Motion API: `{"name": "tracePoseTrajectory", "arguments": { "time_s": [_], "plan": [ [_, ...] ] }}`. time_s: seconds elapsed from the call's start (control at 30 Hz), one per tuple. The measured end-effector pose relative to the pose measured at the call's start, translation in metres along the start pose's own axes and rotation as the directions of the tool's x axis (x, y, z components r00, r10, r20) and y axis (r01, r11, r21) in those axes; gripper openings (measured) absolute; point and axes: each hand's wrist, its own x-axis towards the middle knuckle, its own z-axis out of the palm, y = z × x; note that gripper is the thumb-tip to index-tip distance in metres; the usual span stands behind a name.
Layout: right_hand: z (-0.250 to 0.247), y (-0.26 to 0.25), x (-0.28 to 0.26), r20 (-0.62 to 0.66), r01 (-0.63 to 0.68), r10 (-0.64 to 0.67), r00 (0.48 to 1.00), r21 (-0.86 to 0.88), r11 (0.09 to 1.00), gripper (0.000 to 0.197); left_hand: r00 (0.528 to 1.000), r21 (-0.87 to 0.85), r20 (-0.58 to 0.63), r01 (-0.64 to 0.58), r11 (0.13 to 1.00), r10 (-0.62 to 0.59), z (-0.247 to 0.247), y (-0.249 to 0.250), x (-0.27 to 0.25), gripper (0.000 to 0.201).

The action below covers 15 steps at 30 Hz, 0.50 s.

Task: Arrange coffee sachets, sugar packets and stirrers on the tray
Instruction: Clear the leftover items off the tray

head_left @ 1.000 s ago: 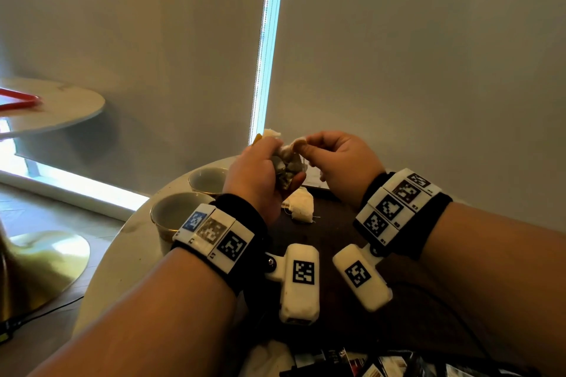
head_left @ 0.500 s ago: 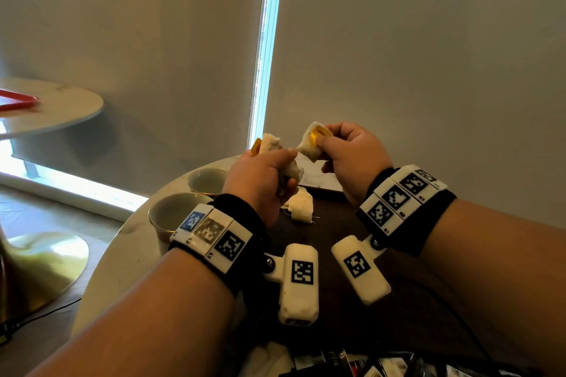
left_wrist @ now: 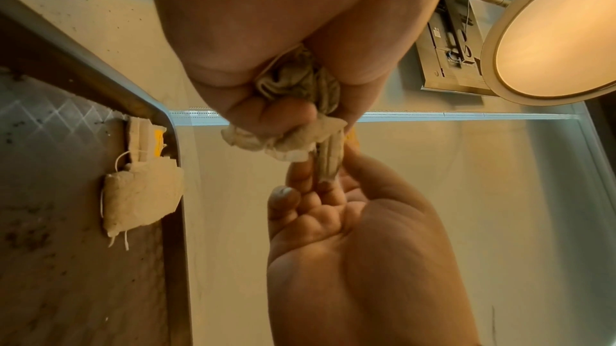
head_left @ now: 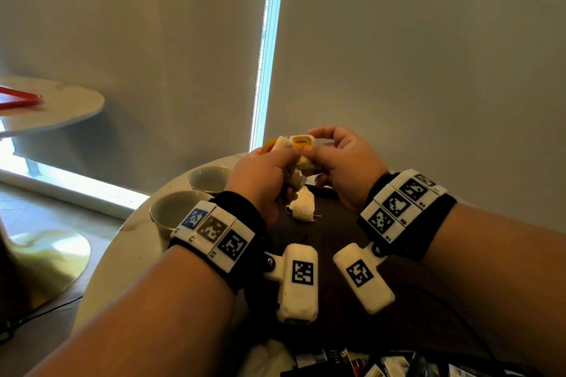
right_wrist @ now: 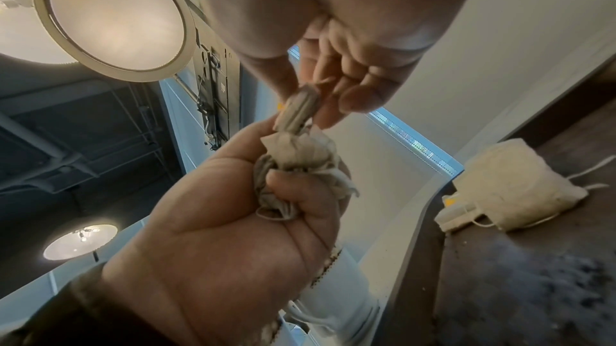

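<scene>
The left hand (head_left: pixel 260 180) has its grip clenched round a bunch of crumpled sachets (right_wrist: pixel 300 167); the right hand (head_left: pixel 343 168) pinches one sachet (right_wrist: pixel 298 109), above the tray (head_left: pixel 337 223). Tangled strings (thin paper) could tear it or drag others onto the counter (head_left: pixel 122 254).

A sachet (head_left: pixel 303 207) lies on the tray (head_left: pixel 333 223); two cups (head_left: pixel 174 211) stand beside it.

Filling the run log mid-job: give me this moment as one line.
left hand: grips crumpled sachets | right hand: pinches one sachet | tray: one sachet lying | stage: sorting above tray
</scene>
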Motion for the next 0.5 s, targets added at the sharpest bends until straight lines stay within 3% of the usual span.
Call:
{"name": "tracePoseTrajectory", "arguments": {
  "time_s": [0.1,0.23,0.43,0.5],
  "plan": [
    [-0.005,0.002,-0.001,0.04,0.004,-0.005,0.999,0.026,1.0,0.026,1.0,-0.029,-0.004,-0.008,1.0,0.008,0.001,0.002,-0.003,0.027],
    [-0.01,0.007,0.001,0.06,0.021,-0.016,0.998,-0.077,0.997,0.025,0.999,-0.028,-0.046,-0.007,1.0,0.005,0.003,0.0,0.0,0.027],
    [-0.018,0.016,0.016,-0.055,-0.201,0.194,0.98,-0.185,0.962,0.03,0.976,-0.279,-0.184,-0.165,0.946,0.116,0.002,0.011,-0.004,0.011],
    [-0.018,0.02,0.021,-0.035,-0.281,0.281,0.959,-0.236,0.93,0.028,0.97,-0.314,-0.195,-0.2,0.928,0.143,0.002,0.014,-0.004,0.012]
  ]
}}
